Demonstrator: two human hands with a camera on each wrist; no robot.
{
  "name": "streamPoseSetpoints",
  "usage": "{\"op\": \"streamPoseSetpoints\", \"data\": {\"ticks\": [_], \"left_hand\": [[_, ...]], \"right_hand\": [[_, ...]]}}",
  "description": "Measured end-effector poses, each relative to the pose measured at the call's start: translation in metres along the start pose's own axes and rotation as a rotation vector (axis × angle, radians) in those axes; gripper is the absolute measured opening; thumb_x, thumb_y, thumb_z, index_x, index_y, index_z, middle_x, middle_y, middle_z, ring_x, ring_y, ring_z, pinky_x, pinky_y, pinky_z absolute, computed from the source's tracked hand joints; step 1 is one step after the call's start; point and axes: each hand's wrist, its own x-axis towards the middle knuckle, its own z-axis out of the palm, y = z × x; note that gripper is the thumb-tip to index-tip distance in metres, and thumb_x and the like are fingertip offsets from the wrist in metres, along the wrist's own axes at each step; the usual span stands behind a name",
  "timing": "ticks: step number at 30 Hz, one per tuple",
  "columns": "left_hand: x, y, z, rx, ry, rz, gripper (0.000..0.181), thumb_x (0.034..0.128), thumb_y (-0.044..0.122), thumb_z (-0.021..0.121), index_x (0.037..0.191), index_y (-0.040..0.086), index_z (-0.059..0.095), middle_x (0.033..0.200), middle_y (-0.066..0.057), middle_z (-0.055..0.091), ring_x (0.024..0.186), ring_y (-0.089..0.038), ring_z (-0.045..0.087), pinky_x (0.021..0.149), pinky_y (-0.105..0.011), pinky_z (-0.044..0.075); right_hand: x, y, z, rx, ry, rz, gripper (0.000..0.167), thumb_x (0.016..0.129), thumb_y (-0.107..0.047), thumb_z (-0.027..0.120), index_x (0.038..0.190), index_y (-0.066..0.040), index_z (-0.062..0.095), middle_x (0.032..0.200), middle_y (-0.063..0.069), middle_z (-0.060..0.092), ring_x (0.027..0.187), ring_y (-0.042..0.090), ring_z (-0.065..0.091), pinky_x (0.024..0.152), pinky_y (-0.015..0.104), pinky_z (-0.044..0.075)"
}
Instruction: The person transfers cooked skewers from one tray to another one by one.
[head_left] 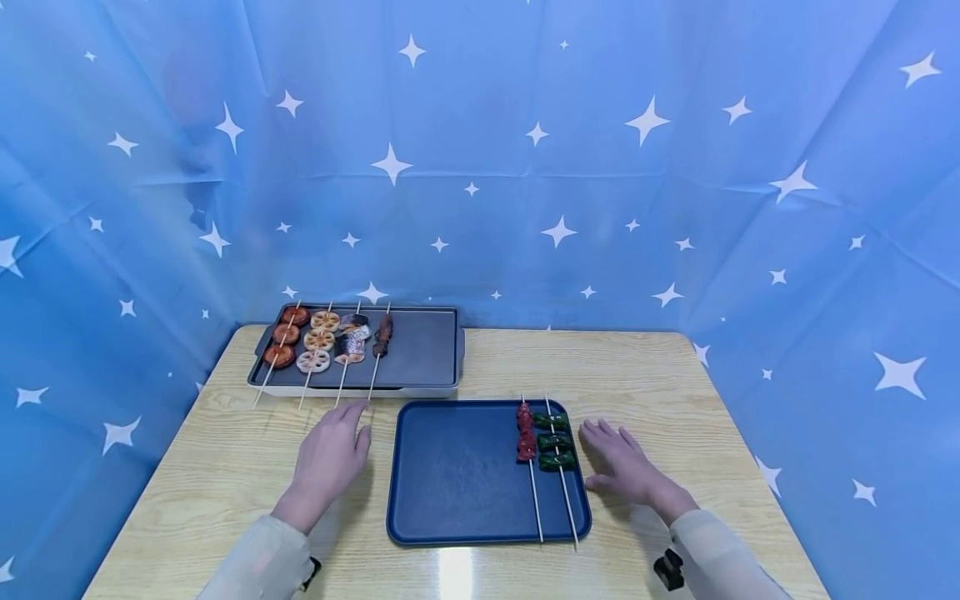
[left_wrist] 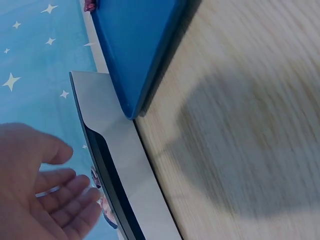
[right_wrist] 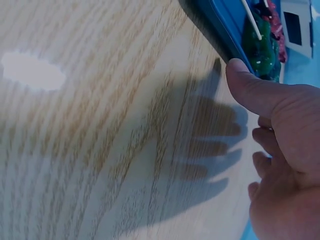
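Note:
My left hand [head_left: 330, 454] hovers just in front of the electric griddle [head_left: 427, 346], its loosely bent fingers holding nothing. Closest to its fingertips is the stick of a brown meat skewer [head_left: 383, 333]. Left of that lie a fish skewer [head_left: 350, 346], a lotus root skewer [head_left: 318, 340] and a skewer of round reddish-brown pieces [head_left: 285, 334]. Beside the right edge of the blue tray [head_left: 457, 475] is my right hand [head_left: 626, 462], fingers spread, the thumb close to the rim. Whether it touches the rim I cannot tell. A red meat skewer [head_left: 527, 433] and a green pepper skewer [head_left: 555, 442] lie on the tray's right side.
Both the griddle and the tray stand on a light wooden table [head_left: 600, 367]. The griddle sits at the back left, with stick ends jutting over its front edge. A blue curtain [head_left: 480, 250] with white stars hangs behind and at both sides.

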Motion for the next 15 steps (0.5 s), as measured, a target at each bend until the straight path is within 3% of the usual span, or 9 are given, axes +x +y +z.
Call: {"op": "streamPoseSetpoints", "data": {"ticks": [4,7,10,15], "left_hand": [[0.003,0.003,-0.001,-0.056,-0.019,-0.114,0.038,0.0925,0.018,0.059,0.128,0.005,0.061,0.123,-0.016,0.066,0.100,-0.037,0.067,0.076,-0.052,0.056],[0.005,0.004,0.001,-0.090,-0.039,-0.176,0.038,0.0932,0.019,0.056,0.128,0.005,0.061,0.119,-0.015,0.069,0.098,-0.035,0.068,0.076,-0.051,0.056],[0.008,0.005,0.002,-0.142,-0.067,-0.230,0.038,0.0939,0.020,0.055,0.129,0.005,0.061,0.114,-0.014,0.071,0.097,-0.033,0.069,0.077,-0.051,0.056],[0.013,0.004,0.004,-0.307,-0.133,-0.328,0.041,0.0961,0.024,0.051,0.129,0.003,0.061,0.114,-0.016,0.071,0.105,-0.035,0.067,0.088,-0.052,0.053]], "right_hand": [[0.001,0.000,0.002,-0.005,0.001,-0.003,0.085,0.078,-0.026,0.079,0.145,0.005,0.038,0.152,0.026,0.035,0.142,0.049,0.026,0.114,0.069,0.012],[0.001,0.000,0.003,-0.011,0.007,-0.008,0.085,0.077,-0.026,0.079,0.145,0.005,0.038,0.152,0.026,0.036,0.142,0.048,0.027,0.115,0.069,0.013],[0.001,0.000,0.004,-0.013,0.007,-0.013,0.085,0.077,-0.026,0.079,0.145,0.005,0.038,0.151,0.026,0.036,0.142,0.048,0.027,0.115,0.069,0.013],[0.002,0.000,0.003,0.000,-0.007,-0.015,0.086,0.078,-0.027,0.078,0.146,0.005,0.036,0.153,0.026,0.033,0.143,0.048,0.025,0.116,0.067,0.010]]}}
